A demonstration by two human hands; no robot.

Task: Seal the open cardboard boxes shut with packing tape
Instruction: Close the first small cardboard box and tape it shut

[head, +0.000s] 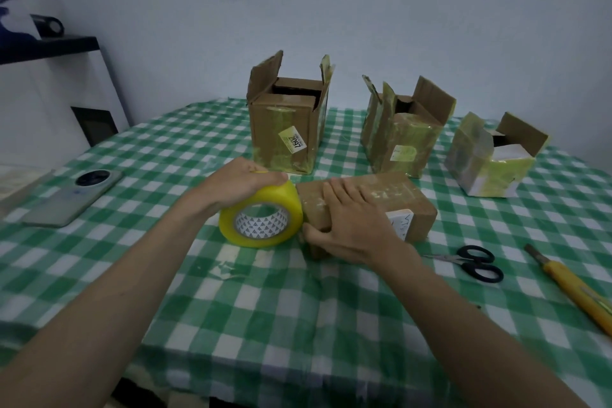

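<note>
A small closed cardboard box [402, 197] lies on its side mid-table. My right hand [347, 225] holds its near left end, fingers flat on top and thumb against the front. A yellow roll of packing tape [261, 217] stands on edge, touching that end of the box. My left hand [243, 180] grips the roll from above. Behind stand three open boxes with flaps up: a tall one [286, 129], a middle one [397, 139] and a tape-covered one [490, 159] at the right.
Black-handled scissors [477, 263] and a yellow utility knife [576, 288] lie right of the box on the green checked tablecloth [298, 308]. A phone [73, 197] lies at the left. A dark shelf [49, 46] stands against the wall at far left.
</note>
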